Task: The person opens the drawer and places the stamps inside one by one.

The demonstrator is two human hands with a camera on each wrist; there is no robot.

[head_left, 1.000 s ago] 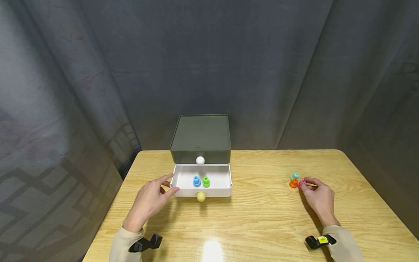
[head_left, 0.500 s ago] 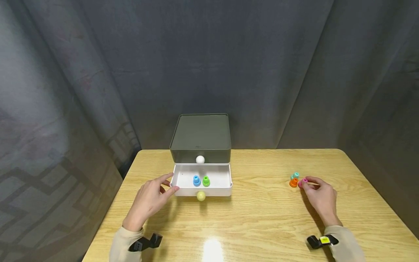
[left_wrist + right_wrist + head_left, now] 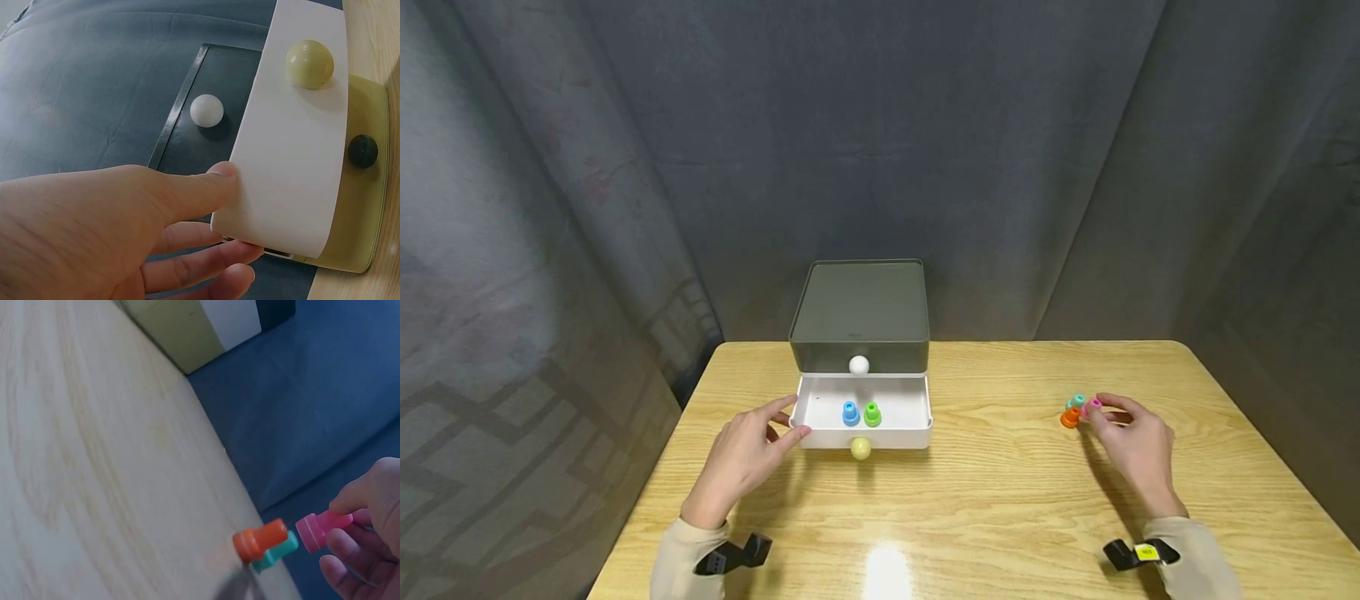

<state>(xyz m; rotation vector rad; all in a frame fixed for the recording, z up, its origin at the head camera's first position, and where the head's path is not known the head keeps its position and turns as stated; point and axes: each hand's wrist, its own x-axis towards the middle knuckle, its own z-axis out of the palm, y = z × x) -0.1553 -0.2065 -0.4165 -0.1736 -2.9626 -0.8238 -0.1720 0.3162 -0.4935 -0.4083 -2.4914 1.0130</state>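
My left hand [image 3: 741,462] holds the left front corner of a pulled-out white drawer [image 3: 898,439]. In the left wrist view its thumb lies on the drawer's front and its fingers are at the side. Inside the drawer stand a blue peg [image 3: 850,415] and a green peg [image 3: 872,416], side by side. On the right, my right hand [image 3: 1138,454] pinches a pink peg [image 3: 314,532] between thumb and fingers; it looks raised off the table in the right wrist view. Close beside it are an orange peg [image 3: 1071,418] and a teal peg [image 3: 1077,402], partly hidden.
The drawer belongs to a cabinet with a dark grey top [image 3: 861,300]. A white knob [image 3: 859,366] marks the upper drawer, a yellow knob [image 3: 861,449] the pulled-out one. A lower olive drawer [image 3: 365,206] shows in the left wrist view. Grey curtains [image 3: 970,167] hang behind the wooden table [image 3: 1000,500].
My right hand shifted slightly right, then a little farther from me with the pink peg. The orange peg moved slightly left. My left hand and the drawer stayed in place.
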